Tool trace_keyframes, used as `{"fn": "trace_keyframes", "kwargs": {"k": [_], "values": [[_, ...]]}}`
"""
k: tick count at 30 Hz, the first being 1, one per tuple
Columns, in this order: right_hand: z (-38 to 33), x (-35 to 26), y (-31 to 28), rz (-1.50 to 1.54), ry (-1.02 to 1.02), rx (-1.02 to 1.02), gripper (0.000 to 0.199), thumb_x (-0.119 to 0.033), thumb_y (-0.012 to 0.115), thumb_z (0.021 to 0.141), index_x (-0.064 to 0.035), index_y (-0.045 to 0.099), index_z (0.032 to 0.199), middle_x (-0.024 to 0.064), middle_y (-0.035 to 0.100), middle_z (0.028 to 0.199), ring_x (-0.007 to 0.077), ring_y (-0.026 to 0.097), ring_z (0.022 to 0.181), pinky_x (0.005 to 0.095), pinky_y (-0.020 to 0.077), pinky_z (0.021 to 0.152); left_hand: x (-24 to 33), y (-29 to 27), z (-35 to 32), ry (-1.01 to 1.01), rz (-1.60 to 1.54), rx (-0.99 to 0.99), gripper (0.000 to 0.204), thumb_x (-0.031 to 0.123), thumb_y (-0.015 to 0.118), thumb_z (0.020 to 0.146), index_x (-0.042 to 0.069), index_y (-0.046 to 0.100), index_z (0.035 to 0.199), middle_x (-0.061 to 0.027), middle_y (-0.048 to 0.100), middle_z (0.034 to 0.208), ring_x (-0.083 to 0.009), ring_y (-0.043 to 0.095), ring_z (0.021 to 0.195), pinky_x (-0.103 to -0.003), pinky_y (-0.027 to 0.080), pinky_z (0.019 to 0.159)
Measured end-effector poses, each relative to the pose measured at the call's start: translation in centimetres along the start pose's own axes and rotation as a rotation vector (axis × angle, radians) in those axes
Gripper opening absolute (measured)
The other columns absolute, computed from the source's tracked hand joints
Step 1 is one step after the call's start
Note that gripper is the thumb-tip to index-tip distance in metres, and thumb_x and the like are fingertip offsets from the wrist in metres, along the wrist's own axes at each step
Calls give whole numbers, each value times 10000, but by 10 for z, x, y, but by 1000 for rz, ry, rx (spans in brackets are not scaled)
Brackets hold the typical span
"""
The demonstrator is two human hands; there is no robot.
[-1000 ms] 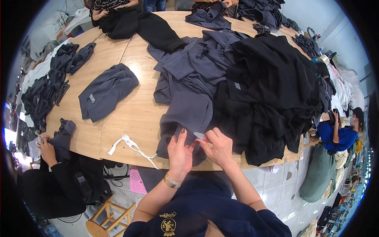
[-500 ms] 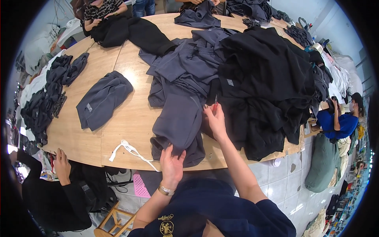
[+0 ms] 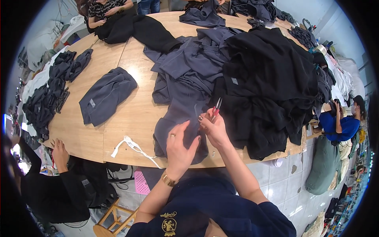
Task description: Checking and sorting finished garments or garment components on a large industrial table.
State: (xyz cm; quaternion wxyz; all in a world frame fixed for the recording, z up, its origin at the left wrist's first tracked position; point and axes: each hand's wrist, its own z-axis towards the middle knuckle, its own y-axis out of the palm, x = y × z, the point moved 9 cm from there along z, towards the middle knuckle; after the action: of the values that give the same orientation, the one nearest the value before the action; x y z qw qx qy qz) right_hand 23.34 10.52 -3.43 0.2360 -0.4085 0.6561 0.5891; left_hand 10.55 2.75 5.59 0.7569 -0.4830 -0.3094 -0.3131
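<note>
A dark grey garment [image 3: 179,118] lies before me at the table's near edge, its lower end under my hands. Over it hovers my left hand [image 3: 179,148], thumb and fingers apart, holding nothing that I can see. Just beside it, my right hand [image 3: 215,132] is closed around red-handled thread snips [image 3: 216,108], whose metal tips point up and away from me. More grey clothing [image 3: 185,59] is heaped beyond, and a large pile of black garments [image 3: 272,71] lies to the right.
A folded grey garment [image 3: 108,94] and a white cord [image 3: 134,146] lie left on the wooden table [image 3: 118,134]. Dark clothes [image 3: 45,104] line the far left edge. A co-worker's hand [image 3: 60,155] rests at the near left edge; a wooden stool [image 3: 114,217] stands below.
My left hand has come off the garment's lower end and moved up and right, fingers spreading. My right hand has drawn slightly nearer to me, the snips showing more.
</note>
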Motion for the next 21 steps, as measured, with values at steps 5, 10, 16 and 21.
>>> {"fn": "trace_keyframes", "kwargs": {"k": [5,10,16,21], "values": [[-22,-16,0,-199,-99,33,208,-29,570,893,-125,386,873,45,570,844,94,549,643,235,461,543,-22,9,2,-19,-125,70,231,26,697,748,33,660,976,-126,661,870,-280,643,798,-329,499,700],[-51,-46,7,-1016,-292,11,251,-238,555,919,-22,438,869,155,520,682,304,570,606,361,429,551,-31,5,-3,-72,-160,125,189,17,712,728,35,663,910,-118,651,839,-278,633,766,-331,491,677],[-65,-41,18,-1446,-503,-17,327,-371,601,878,-76,484,800,98,590,628,313,593,542,383,412,452,-27,1,-4,-9,-109,160,194,-6,707,704,40,660,886,-98,631,816,-273,611,748,-337,482,664],[-66,-37,26,-1540,-433,-72,286,-318,620,867,-60,514,803,98,613,667,304,610,593,365,443,494,-22,0,-7,60,-56,157,200,-26,692,717,35,653,903,-91,625,816,-250,607,720,-317,466,641]]}}
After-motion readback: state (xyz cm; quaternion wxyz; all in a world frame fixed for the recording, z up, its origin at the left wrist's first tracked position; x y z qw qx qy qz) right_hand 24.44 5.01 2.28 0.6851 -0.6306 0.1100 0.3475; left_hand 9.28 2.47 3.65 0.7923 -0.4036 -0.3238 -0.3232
